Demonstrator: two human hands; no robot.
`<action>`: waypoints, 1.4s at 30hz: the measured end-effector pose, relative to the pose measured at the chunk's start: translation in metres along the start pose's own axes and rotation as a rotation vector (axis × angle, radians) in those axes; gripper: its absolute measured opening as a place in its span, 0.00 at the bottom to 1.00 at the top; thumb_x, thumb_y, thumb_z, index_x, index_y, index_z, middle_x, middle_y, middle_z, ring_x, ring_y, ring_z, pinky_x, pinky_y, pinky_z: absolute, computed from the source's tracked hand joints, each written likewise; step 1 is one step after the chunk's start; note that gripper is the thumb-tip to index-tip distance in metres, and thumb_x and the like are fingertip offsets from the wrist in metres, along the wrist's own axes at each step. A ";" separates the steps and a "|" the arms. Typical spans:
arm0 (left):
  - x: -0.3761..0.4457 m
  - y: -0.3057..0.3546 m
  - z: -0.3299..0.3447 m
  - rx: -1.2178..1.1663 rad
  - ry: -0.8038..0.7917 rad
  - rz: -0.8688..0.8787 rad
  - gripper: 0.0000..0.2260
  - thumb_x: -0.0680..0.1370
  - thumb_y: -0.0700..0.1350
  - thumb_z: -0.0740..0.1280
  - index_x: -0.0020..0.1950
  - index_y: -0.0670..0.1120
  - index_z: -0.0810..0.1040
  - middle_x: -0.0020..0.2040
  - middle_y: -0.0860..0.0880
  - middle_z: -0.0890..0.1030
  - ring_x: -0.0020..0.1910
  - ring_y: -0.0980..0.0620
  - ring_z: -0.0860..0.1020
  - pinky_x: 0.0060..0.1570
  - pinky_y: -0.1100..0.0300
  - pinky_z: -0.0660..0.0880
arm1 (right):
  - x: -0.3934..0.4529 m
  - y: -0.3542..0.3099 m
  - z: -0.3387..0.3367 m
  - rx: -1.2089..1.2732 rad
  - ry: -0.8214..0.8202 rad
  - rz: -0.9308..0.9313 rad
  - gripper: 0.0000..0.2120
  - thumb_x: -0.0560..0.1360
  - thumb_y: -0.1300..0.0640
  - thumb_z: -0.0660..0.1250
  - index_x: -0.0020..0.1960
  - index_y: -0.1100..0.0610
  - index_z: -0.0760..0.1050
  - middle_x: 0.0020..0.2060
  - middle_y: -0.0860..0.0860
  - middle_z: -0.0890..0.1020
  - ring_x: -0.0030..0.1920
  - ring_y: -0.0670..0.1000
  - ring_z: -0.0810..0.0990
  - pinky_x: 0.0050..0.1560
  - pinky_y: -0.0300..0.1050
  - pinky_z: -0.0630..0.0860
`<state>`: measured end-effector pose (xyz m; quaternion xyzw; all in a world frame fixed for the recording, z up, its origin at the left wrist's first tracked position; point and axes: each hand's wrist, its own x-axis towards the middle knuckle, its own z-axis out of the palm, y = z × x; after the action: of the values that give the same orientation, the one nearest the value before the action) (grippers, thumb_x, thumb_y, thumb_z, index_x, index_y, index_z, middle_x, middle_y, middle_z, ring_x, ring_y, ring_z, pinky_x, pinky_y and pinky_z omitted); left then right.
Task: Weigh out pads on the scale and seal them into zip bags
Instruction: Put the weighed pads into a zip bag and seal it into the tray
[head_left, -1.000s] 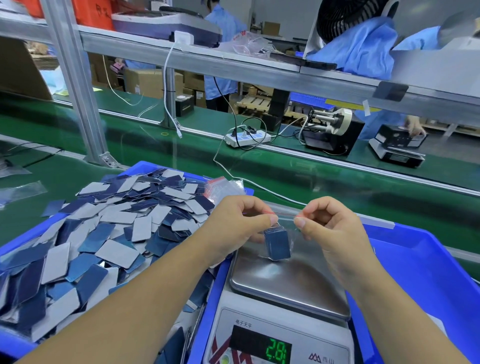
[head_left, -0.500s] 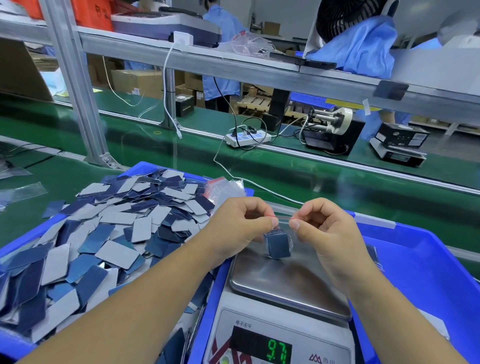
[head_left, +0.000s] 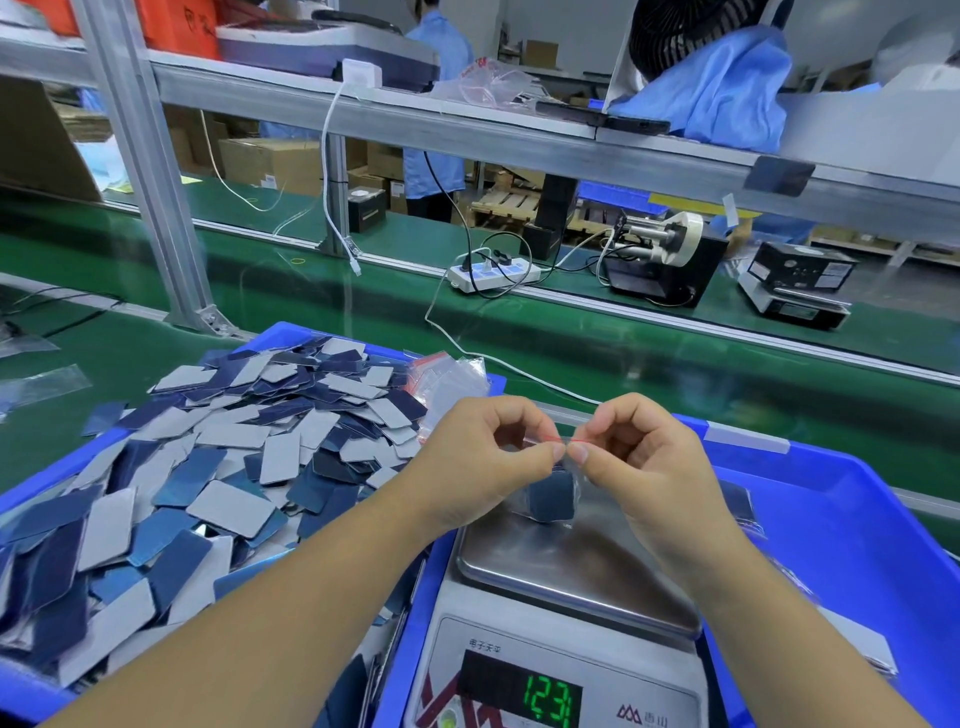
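Setting: you sit at a green conveyor line (head_left: 623, 364) under an aluminium shelf; a power strip (head_left: 493, 273) and a second weighing machine (head_left: 797, 286) stand on the far side; a person in blue stands well behind.

Left hand (head_left: 483, 462): your thumb and forefinger pinch the top edge of the zip bag (head_left: 553, 499); the other fingers curl in beside them.

Right hand (head_left: 649, 467): it pinches the same red zip strip, fingertip to fingertip with the left; judged from this, you are pressing the seal closed, and the two pinches meet at the middle so that the strip stays straight.

Zip bag: clear, with dark blue pads inside; it hangs from your fingers and its lower end appears to touch the steel pan of the scale (head_left: 566, 566); the green display shows a reading, probably because the bag leans on the pan.

Left bin (head_left: 291, 332): blue, heaped with loose pads (head_left: 234, 467), some blue side up and some grey side up; a bundle of empty bags (head_left: 447, 379) lies at its far corner, close to your left hand for the next fill.

Right bin (head_left: 857, 519): blue, just beside the scale; a few flat clear packets lie in it, seemingly finished bags, though I cannot tell for certain.
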<state>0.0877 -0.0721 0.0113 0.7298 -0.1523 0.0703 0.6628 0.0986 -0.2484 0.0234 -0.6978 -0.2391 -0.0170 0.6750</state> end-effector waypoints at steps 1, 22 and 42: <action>0.000 0.000 0.000 0.008 0.000 0.006 0.02 0.70 0.43 0.72 0.38 0.49 0.81 0.33 0.57 0.79 0.33 0.60 0.75 0.37 0.69 0.72 | 0.000 0.000 0.000 0.002 -0.008 0.001 0.16 0.73 0.72 0.71 0.41 0.51 0.77 0.35 0.53 0.80 0.37 0.50 0.76 0.38 0.39 0.75; 0.001 0.010 -0.021 0.124 -0.079 -0.044 0.06 0.73 0.42 0.76 0.37 0.52 0.85 0.35 0.52 0.83 0.36 0.56 0.78 0.42 0.62 0.76 | 0.003 -0.008 -0.024 -0.200 -0.047 -0.035 0.18 0.67 0.68 0.77 0.35 0.48 0.76 0.31 0.49 0.83 0.32 0.46 0.76 0.34 0.36 0.74; -0.001 0.001 -0.011 0.197 -0.022 0.058 0.03 0.75 0.43 0.74 0.43 0.46 0.83 0.38 0.55 0.81 0.37 0.60 0.76 0.42 0.68 0.71 | 0.001 -0.001 -0.025 -0.726 -0.073 -0.320 0.03 0.72 0.61 0.69 0.41 0.55 0.78 0.35 0.43 0.76 0.35 0.45 0.73 0.37 0.34 0.67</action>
<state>0.0874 -0.0608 0.0136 0.7874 -0.1728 0.0960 0.5839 0.1065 -0.2719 0.0265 -0.8452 -0.3470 -0.1804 0.3642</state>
